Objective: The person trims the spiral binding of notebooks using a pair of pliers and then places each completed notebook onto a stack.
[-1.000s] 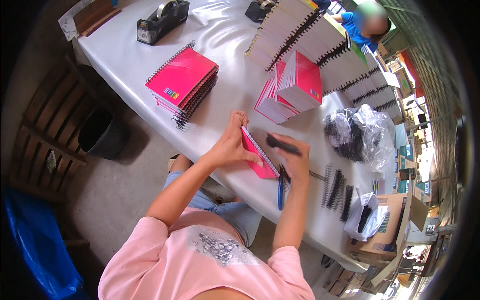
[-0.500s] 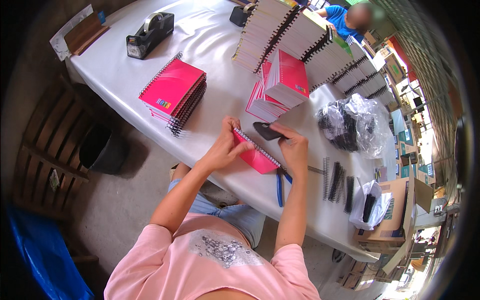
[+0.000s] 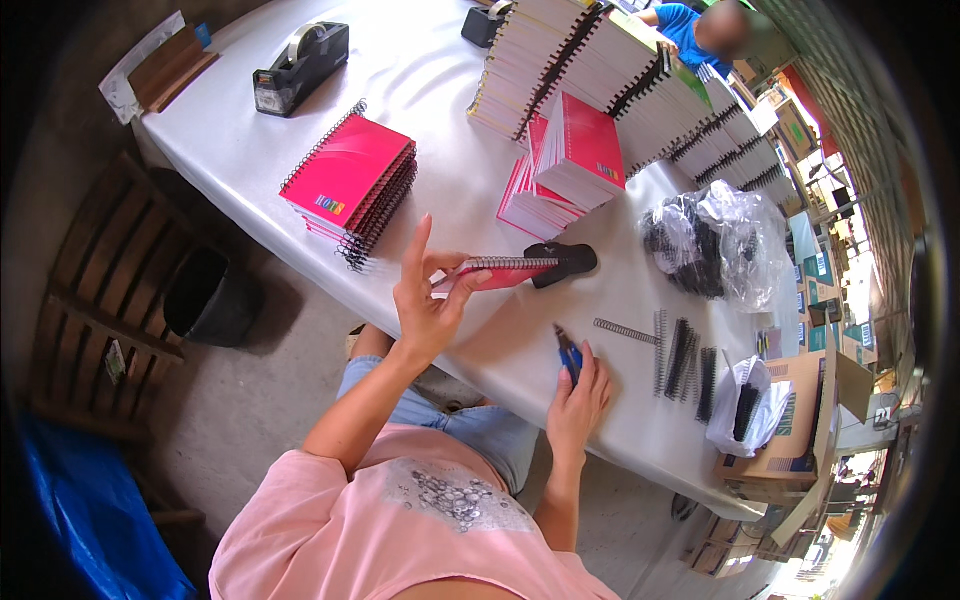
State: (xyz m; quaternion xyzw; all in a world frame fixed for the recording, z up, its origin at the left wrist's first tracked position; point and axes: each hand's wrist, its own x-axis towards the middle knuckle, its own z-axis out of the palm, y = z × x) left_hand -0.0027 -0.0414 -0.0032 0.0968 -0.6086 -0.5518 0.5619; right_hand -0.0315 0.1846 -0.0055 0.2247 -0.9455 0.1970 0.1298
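My left hand (image 3: 430, 305) grips a pink-red notebook (image 3: 505, 274) at one end, tilted so its spiral-bound edge faces up; one finger points upward. Beyond the notebook's far end, a flat black piece (image 3: 562, 265) of a kind I cannot make out lies on the table. Close to the front edge, my right hand (image 3: 578, 405) is closed round the blue handles of pliers (image 3: 568, 352), whose dark jaws point away from me. A loose black spiral coil (image 3: 627, 331) lies to the right of the pliers.
A stack of bound pink-red notebooks (image 3: 352, 170) stands at left, unbound ones (image 3: 578, 150) behind. Tall spiral-bound books (image 3: 560, 70) line the back. Further right are more coils (image 3: 682, 355), a plastic bag of coils (image 3: 710, 245) and a cardboard box (image 3: 785, 410). A tape dispenser (image 3: 302, 68) sits far left.
My right hand has let go of the black piece, moved nearer me and taken hold of the pliers. My left hand has tilted the notebook and turned its spiral edge more level.
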